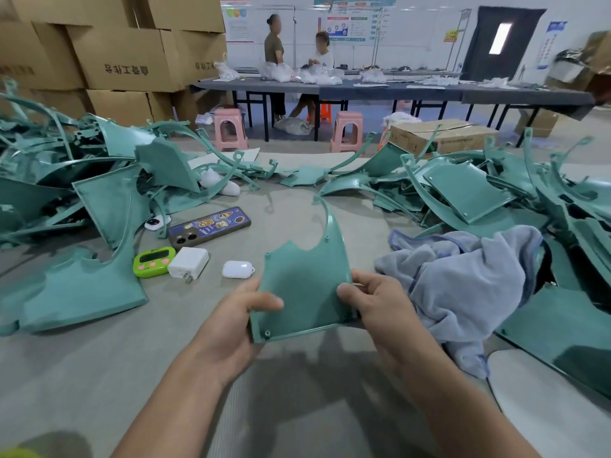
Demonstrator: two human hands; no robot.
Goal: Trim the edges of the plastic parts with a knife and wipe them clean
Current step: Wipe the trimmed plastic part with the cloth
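Observation:
I hold one green plastic part point(302, 285) upright over the grey table, its long curved arm pointing away from me. My left hand point(241, 320) grips its left edge, thumb on the face. My right hand point(373, 304) grips its right edge, thumb pressed on the front; something thin shows between its fingers at that edge, too small to tell whether it is a knife. A grey-blue cloth point(463, 285) lies crumpled just right of my right hand.
Piles of green plastic parts lie at the left point(82, 193) and right point(479, 193). A phone point(210, 226), green timer point(153, 262), white charger point(188, 262) and earbud case point(238, 269) sit left of the part. Two people work at a far table point(396, 90).

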